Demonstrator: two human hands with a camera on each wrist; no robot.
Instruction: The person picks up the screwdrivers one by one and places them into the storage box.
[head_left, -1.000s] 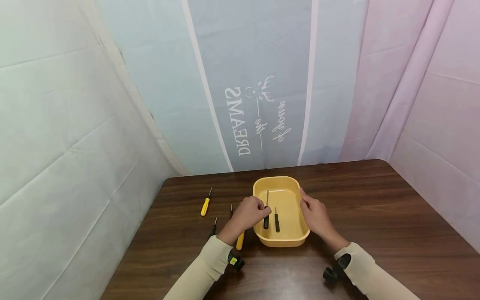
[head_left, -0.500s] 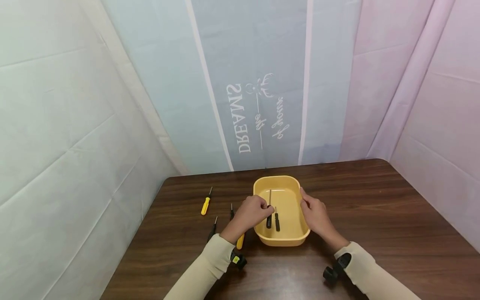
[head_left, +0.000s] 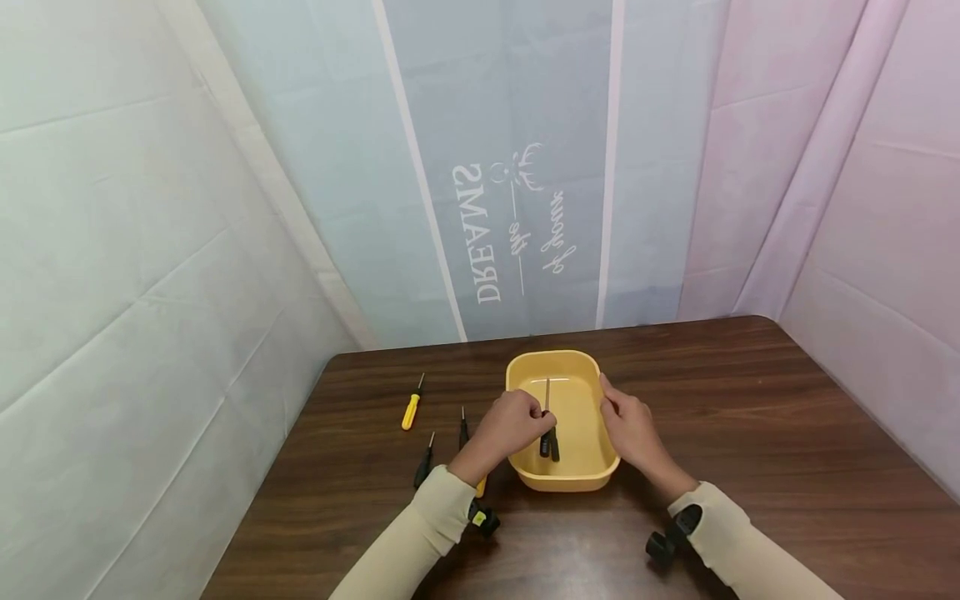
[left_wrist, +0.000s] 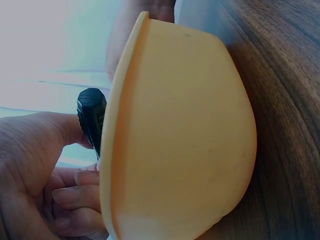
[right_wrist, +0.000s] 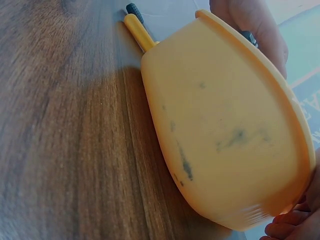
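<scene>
Left hand (head_left: 513,427) pinches a black screwdriver (head_left: 545,433) over the yellow tub (head_left: 564,478) (right hand (head_left: 628,425) rests loosely at its 3 o'clock rim); a slip could drop it onto the counter (head_left: 750,433)

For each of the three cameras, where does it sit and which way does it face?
Head: high, facing forward and down at the table; both hands and sleeves show.
Left wrist: low beside the yellow tub; the left hand grips a black screwdriver.
Right wrist: low on the tub's other side; right hand fingertips show.
All share the tub.

Yellow screwdriver (head_left: 481,485) mostly hidden under left hand (head_left: 512,427) — tip unseen.
</scene>
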